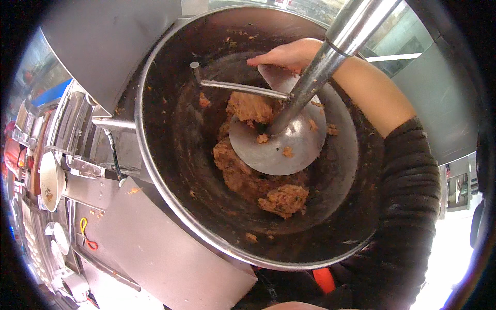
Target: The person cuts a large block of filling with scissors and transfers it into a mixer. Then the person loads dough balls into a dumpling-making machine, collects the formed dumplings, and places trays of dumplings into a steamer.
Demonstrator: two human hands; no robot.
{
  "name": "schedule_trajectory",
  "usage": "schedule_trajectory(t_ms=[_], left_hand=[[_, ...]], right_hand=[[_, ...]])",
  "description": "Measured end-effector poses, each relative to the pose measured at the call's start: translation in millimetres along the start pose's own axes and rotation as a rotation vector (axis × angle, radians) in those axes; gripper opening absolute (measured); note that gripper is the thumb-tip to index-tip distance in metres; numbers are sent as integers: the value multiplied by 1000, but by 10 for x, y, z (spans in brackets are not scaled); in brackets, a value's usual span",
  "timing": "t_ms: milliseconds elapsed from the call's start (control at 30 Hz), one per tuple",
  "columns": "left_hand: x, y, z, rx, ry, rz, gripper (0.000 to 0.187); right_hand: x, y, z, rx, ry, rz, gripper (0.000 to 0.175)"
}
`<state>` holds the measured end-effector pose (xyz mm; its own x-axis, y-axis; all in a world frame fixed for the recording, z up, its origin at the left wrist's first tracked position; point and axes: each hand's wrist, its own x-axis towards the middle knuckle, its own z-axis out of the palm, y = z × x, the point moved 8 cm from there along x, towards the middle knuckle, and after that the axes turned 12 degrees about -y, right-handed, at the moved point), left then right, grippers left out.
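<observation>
My right hand (290,54) reaches into a deep round metal mixing bowl (178,190), at the far side of a slanted steel shaft (310,81). It touches the upper part of a grey metal plate (271,73), which may belong to the spiral blade (286,147). The shaft covers part of the hand, so its grip is unclear. Brown, minced-looking mixture (285,199) lies in lumps under and around the blade, with crumbs on the metal. A thin bent rod (244,88) juts left from the shaft. At the bottom edge, a strip of skin (294,306) may be my left hand.
Left of the bowl is a metal panel (170,240). Beyond it are scissors with yellow and red handles (86,234), a pale bowl (52,182) and metal trays (68,120). A large grey housing (112,46) stands at upper left.
</observation>
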<state>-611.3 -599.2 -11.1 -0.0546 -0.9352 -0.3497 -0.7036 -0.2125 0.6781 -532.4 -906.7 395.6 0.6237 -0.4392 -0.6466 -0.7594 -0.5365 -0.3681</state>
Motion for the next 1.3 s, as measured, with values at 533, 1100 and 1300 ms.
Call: schedule_trajectory(t_ms=[533,1100,1300], left_hand=[[510,251,-122,-79,134,284,48],[818,2236,1619,-220,-321,156,68],[549,4197,3314,-938,-1088,171,73]], right_hand=[[-2760,-169,815,-624,980,-422,32],[-3097,4609,5411,451,927,-200,60],[-4383,5228,5380,255,1484,-131,63]])
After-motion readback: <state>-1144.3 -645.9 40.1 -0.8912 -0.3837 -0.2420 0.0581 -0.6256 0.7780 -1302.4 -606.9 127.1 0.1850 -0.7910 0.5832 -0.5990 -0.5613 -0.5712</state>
